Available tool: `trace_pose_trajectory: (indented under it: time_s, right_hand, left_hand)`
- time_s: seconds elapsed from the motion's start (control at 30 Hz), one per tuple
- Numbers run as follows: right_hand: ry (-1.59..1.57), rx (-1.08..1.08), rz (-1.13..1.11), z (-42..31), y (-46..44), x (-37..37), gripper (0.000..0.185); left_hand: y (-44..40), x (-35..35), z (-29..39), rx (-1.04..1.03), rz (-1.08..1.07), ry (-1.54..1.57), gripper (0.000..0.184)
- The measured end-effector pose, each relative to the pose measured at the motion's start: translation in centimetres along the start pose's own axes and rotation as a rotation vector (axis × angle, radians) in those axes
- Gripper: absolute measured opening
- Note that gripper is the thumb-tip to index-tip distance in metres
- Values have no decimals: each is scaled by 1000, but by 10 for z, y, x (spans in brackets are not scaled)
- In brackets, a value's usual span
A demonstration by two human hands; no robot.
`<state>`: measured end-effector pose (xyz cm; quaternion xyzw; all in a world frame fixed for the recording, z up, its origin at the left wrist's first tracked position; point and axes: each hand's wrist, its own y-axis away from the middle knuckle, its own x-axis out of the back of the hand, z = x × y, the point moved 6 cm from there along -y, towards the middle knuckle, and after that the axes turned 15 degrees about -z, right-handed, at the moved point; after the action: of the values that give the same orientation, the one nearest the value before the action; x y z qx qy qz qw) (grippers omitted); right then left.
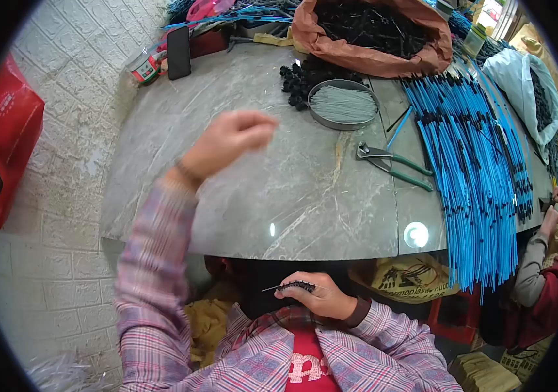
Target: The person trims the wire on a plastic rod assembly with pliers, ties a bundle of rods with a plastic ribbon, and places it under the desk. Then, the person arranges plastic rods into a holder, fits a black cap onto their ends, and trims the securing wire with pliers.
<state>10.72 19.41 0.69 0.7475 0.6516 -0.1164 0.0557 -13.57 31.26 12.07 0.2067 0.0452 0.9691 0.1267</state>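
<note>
My left hand (230, 138) is raised over the grey stone tabletop (246, 202), blurred by motion. Its fingers bend toward the thumb; whether anything is between them cannot be seen. Low in front of my chest, my right hand (323, 297) is closed around a row of small black parts (297, 285), and a thin wire sticks out to the left. A round metal tin (343, 124) of thin pale rods (343, 104) stands beyond my left hand, to the right. Beside the tin lies a pile of small black parts (300, 78). Green-handled pincers (393, 163) rest nearer me.
Blue rods with black pieces (468, 176) cover the table's right side and overhang its front edge. An orange sack (318, 46) of black parts stands at the back. A phone (178, 53) and jar (143, 67) are back left. Another person's hands (556, 206) are at far right.
</note>
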Motion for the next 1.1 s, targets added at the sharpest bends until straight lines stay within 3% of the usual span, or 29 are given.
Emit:
trace_pose_trajectory:
  time_s: [0.07,0.13,0.3,0.43,0.57,0.63,0.73,0.8,0.93,1.1]
  right_hand:
    - [7,-24,-28,1,1,1,15]
    - [34,-19,-28,0,2,1,15]
    - [35,-17,12,0,10,11,16]
    - [2,-5,29,1,11,12,16]
    - [0,-13,44,-1,13,12,15]
    - [-19,-32,58,0,14,9,15]
    - [-16,-51,92,1,14,5,15]
    - [-36,-14,125,-1,11,3,15]
    - [3,28,136,-3,6,-10,16]
    - [42,-29,128,-4,8,-18,18]
  left_hand:
    - [-52,33,-24,-17,238,-242,32]
    - [-88,49,-44,-1,432,-272,30]
    - [-131,48,-59,86,469,-641,28]
    - [-113,51,-51,-41,549,-761,23]
    - [-37,12,-9,-98,362,26,13]
    - [12,-34,6,-33,161,182,13]
    - [81,-95,-1,44,90,311,21]
    - [109,-126,-14,70,38,555,23]
    - [134,-162,-30,0,143,859,28]
    - [148,-173,-30,-43,135,970,31]
